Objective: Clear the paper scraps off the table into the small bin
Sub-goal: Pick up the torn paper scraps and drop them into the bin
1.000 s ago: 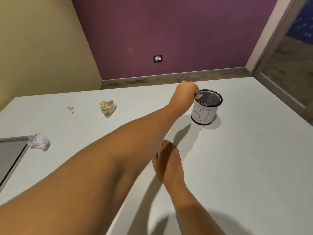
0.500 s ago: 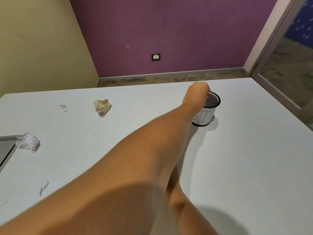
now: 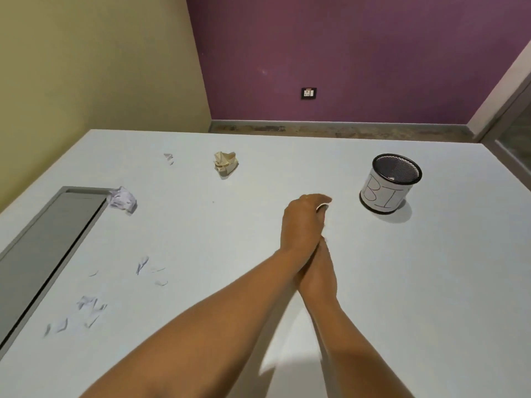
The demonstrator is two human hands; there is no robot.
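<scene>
The small black mesh bin [image 3: 382, 196], wrapped in a white label, stands upright at the table's far right with a white scrap lying inside. My left hand [image 3: 303, 222] hovers left of the bin and apart from it, fingers curled in, with nothing clearly held. My right hand [image 3: 319, 272] lies flat on the table just beneath it, its fingertips hidden by the left wrist. A cream crumpled ball [image 3: 226, 164] and a tiny scrap [image 3: 169, 158] lie at the far left. A white crumpled ball [image 3: 122, 199] sits at the panel's corner. Several thin scraps [image 3: 142, 264] and torn bits [image 3: 89, 307] lie near left.
A pale table [image 3: 416, 297] fills the view. A grey recessed panel [image 3: 43, 248] runs along its left side. Yellow and purple walls stand behind, with a glass door frame [image 3: 514, 116] at the right.
My left hand has pulled back from over the bin toward me and to the left, and the scrap it held now lies in the bin. The view has swung right.
</scene>
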